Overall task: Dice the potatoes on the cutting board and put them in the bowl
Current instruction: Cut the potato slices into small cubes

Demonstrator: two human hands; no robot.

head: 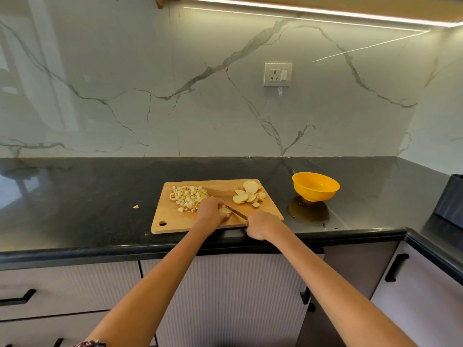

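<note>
A wooden cutting board [172,221] lies on the black counter. A heap of diced potato [188,194] sits at its back left, and several potato slices [249,194] lie at its back right. At the board's front middle, my left hand [210,210] holds a stack of potato slices [224,210] with curled fingers. My right hand [260,224] grips the handle of a knife [236,213], whose blade crosses the board to the held slices. The yellow bowl [315,185] stands to the right of the board and looks empty.
One stray potato bit [135,206] lies on the counter left of the board. A dark appliance [451,199] stands at the right edge. The counter's front edge runs just below the board. A wall socket [277,74] is on the marble backsplash.
</note>
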